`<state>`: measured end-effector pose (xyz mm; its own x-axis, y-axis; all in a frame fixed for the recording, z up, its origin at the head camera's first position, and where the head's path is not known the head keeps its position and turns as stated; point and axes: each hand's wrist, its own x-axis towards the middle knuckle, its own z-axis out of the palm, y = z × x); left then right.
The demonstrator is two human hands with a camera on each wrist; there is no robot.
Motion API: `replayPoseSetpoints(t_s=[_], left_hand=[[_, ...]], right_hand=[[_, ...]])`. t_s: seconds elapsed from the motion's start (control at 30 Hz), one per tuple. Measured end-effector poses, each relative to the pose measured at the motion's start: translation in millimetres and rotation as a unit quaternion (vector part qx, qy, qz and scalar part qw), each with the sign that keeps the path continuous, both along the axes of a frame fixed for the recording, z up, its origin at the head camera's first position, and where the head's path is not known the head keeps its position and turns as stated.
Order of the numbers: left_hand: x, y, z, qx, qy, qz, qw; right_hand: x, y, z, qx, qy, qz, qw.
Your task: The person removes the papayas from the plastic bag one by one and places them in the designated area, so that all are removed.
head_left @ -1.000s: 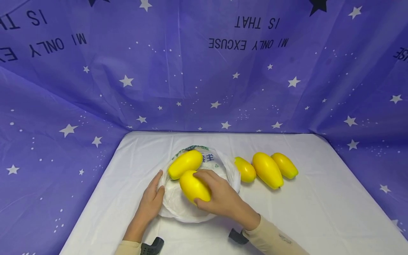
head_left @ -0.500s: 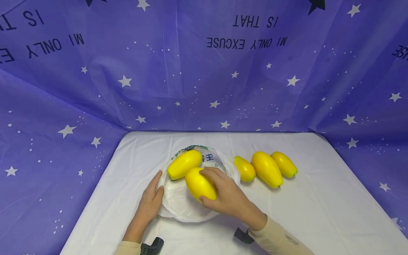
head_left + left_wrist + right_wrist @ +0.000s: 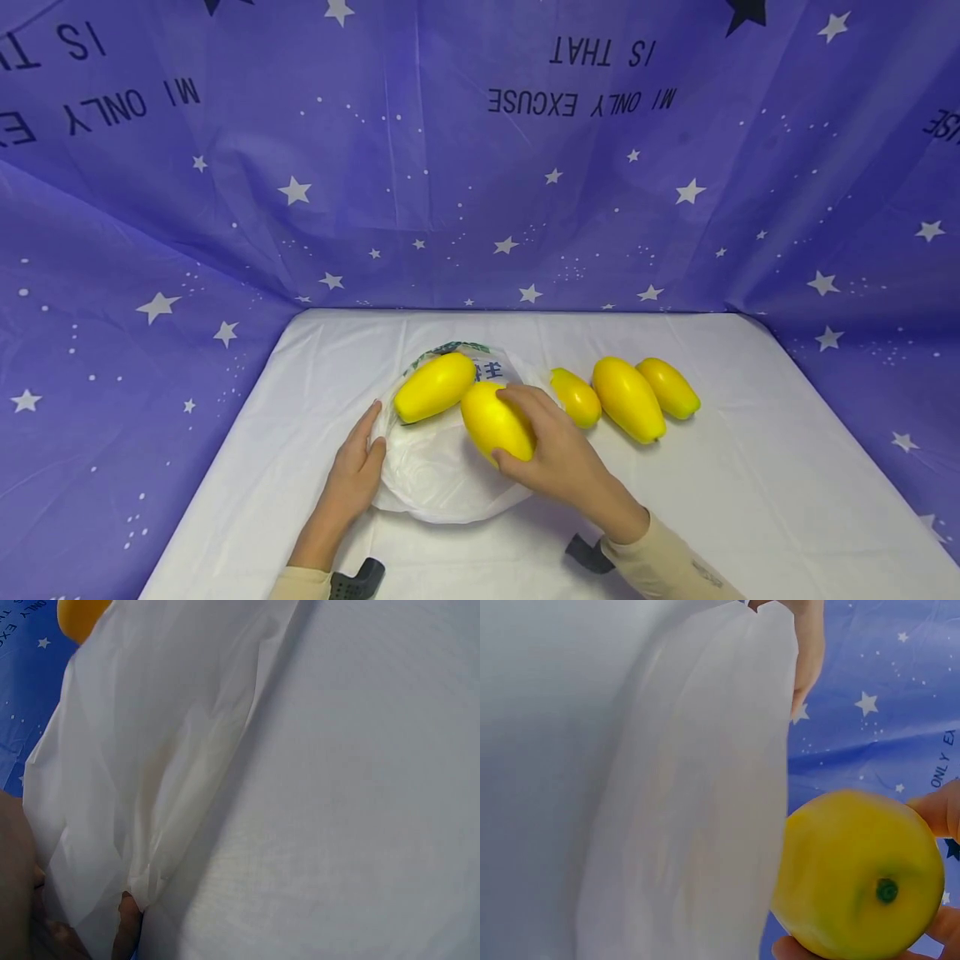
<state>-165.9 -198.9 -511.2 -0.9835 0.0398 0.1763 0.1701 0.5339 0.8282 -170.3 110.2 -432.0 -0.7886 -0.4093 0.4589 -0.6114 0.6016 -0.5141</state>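
Observation:
In the head view my right hand point(image 3: 558, 446) grips a yellow papaya point(image 3: 495, 421) over the right part of a white plastic bag point(image 3: 431, 475). The right wrist view shows this papaya point(image 3: 855, 885) end-on, its green stem spot facing the camera, thumb and fingers around it. My left hand point(image 3: 356, 462) holds the bag's left rim, thumb on the inner side. The left wrist view shows the bag wall point(image 3: 165, 727) drawn together at a fingertip point(image 3: 129, 922). A second papaya point(image 3: 435, 387) lies at the bag's far left, across its mouth.
To the right of the bag, three more papayas point(image 3: 628, 400) lie in a row on the white-covered table point(image 3: 750, 500). A purple star-printed cloth point(image 3: 480, 192) hangs behind and at both sides. Black wrist mounts point(image 3: 360, 579) show below the sleeves.
My right hand has carried its papaya to the right and slightly away from me, toward the bag's right rim. The left hand and the other papayas stay in place.

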Motion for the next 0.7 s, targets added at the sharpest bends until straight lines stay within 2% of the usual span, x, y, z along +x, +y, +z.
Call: replayPoseSetpoints(t_s=[0.7], left_hand=[[0.4,-0.1,-0.2,0.004,-0.004,-0.001,1.0]], right_hand=[[6.7,22.1,-8.4,-0.004,-0.001,-0.044,0.999]])
